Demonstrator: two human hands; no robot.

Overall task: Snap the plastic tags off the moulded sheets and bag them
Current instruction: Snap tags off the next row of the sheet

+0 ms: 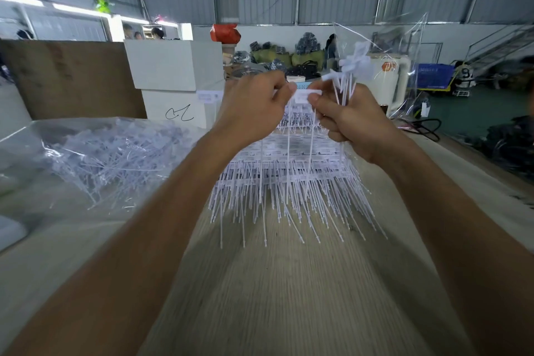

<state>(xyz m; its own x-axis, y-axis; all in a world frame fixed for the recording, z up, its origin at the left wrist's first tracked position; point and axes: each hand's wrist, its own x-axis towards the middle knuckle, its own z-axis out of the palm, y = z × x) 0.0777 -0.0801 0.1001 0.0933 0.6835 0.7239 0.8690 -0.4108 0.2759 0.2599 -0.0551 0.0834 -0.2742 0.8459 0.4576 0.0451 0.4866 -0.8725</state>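
A stack of white moulded tag sheets (291, 170) lies on the wooden table, its thin tails fanning toward me. Both hands are raised above it. My left hand (254, 107) pinches the top of a moulded sheet strip near a white tag head (307, 94). My right hand (352, 121) pinches the same tag head with thumb and forefinger, and its curled fingers also hold a bunch of loose snapped tags (354, 66) that stick upward. A clear plastic bag (95, 153) full of loose tags lies at the left.
The wooden table (289, 283) stretches toward me. White cartons (173, 66) and a brown board (72, 78) stand behind the bag. Another clear bag (413, 66) stands upright at the right rear. A black cable (427, 127) lies at the table's right edge.
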